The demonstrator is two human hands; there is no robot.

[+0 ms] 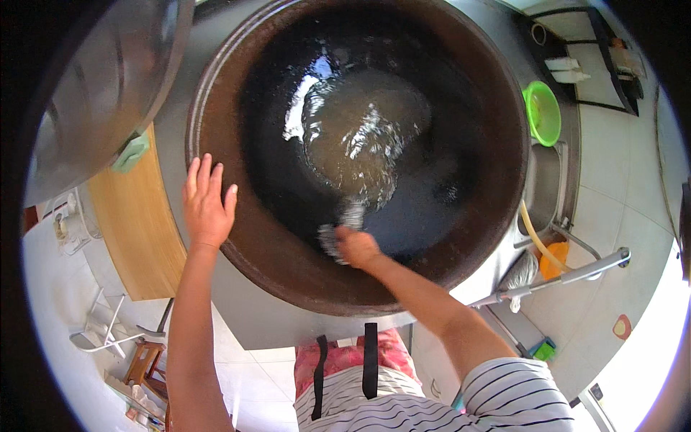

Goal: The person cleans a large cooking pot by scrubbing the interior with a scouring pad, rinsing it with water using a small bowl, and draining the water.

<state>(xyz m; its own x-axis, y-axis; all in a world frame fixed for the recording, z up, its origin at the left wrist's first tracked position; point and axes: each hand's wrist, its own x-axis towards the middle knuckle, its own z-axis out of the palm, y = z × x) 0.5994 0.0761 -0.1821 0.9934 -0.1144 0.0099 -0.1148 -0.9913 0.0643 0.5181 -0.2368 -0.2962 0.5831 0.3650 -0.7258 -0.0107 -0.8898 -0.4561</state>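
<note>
Before me a very large, dark wok (pixel 227 216) is set into a metal counter, its rim worn brown. Cloudy, rippling water (pixel 345 140) lies in its bottom and reflects light. My left hand (pixel 207 197) rests on the wok's left rim, fingers spread, with nothing in it. Down inside the near part of the wok, my right hand (pixel 357 247) grips a silvery-grey scourer (pixel 330 243). Motion blur hides the scourer's exact form, and its far end is close to the water's near edge.
A big translucent lid (pixel 108 97) stands at the upper left, near a wooden board (pixel 137 227) with a pale green cloth (pixel 131 154). On the right are a green plastic basin (pixel 542 113), a steel sink (pixel 544 181), a yellow hose (pixel 534 232) and a metal rail (pixel 567 276).
</note>
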